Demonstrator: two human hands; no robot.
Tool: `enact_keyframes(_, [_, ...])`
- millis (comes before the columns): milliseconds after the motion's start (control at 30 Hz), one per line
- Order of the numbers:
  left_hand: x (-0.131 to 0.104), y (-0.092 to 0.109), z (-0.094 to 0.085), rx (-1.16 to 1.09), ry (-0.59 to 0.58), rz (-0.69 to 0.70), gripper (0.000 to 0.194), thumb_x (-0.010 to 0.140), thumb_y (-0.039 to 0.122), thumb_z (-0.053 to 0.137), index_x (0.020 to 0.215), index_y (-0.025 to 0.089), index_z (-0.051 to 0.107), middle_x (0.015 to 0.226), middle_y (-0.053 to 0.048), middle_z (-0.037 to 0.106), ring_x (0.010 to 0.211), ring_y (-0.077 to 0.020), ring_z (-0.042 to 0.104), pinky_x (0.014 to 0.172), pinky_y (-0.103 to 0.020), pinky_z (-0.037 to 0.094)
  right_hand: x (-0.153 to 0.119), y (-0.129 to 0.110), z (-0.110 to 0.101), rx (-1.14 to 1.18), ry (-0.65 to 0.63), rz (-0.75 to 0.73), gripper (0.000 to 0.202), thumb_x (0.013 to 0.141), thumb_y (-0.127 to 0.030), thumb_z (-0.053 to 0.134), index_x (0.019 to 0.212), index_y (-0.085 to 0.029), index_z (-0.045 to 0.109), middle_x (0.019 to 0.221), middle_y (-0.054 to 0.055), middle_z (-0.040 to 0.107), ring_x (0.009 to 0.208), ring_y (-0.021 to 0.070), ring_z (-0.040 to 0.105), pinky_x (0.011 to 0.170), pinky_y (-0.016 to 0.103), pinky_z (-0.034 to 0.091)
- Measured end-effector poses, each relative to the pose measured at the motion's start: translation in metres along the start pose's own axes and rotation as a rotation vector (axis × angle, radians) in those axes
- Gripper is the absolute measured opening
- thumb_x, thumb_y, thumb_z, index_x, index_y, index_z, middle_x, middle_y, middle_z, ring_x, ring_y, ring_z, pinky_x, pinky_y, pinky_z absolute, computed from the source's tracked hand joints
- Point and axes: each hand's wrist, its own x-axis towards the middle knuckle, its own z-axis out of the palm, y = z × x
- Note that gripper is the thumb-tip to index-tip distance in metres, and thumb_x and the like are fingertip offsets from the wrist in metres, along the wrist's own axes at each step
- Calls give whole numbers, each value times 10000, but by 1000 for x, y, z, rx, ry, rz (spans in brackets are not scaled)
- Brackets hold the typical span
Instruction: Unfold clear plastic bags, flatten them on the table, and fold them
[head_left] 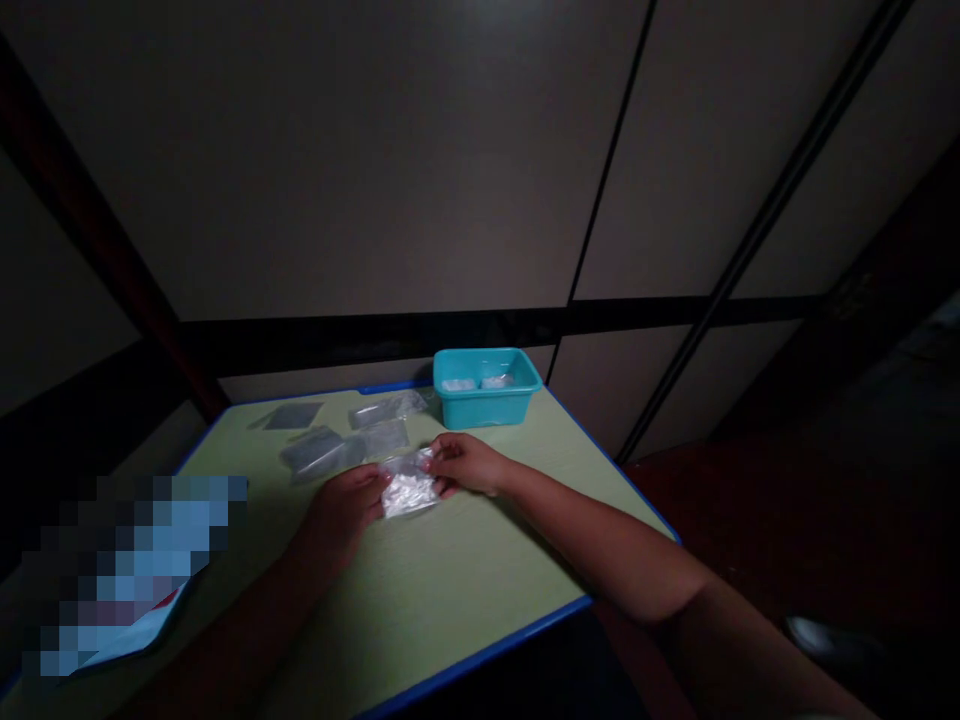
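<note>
Between my two hands is a small clear plastic bag point(409, 492) with whitish, shiny contents that I cannot make out. My left hand point(349, 502) pinches its left edge, and my right hand point(466, 465) grips the upper right side. The bag is held just over the green tabletop point(450, 570). Beyond my hands lie several flat clear plastic bags point(315, 452), partly overlapping. A turquoise plastic basket point(491, 408) stands behind my right hand, with white packets point(496, 381) inside.
The table has a blue edge point(517, 637). At the left lies a light-blue item point(142, 630), mostly blurred out. Large panelled doors point(375, 180) rise right behind the table. A dark reddish floor point(720, 500) shows at the right.
</note>
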Motion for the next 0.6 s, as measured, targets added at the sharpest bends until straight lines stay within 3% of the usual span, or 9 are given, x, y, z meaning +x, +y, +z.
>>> enact_keyframes(233, [1,-2,-4,-117,99,-89,254,564,322,712,739,191,583,656,17,647,608,-141,608,567,-217,490,1,0,4,87,-3,156,195,805,-255,657,714,-123,548,545,-21,595,468,94,619,468,184,521])
enact_keyframes(467, [-3,-4,2,-217,113,-156,316,515,303,750,763,159,620,716,-24,697,731,-187,667,650,-232,519,-3,4,8,188,72,36,403,527,-409,827,678,-118,594,471,-47,583,414,72,539,457,217,514])
enact_keyframes(600, [-4,-4,5,-285,122,-214,300,495,227,756,757,152,629,736,-33,714,776,-196,678,672,-229,522,-5,4,10,190,96,-10,488,433,-474,838,677,-131,591,438,-69,555,389,64,490,439,234,494])
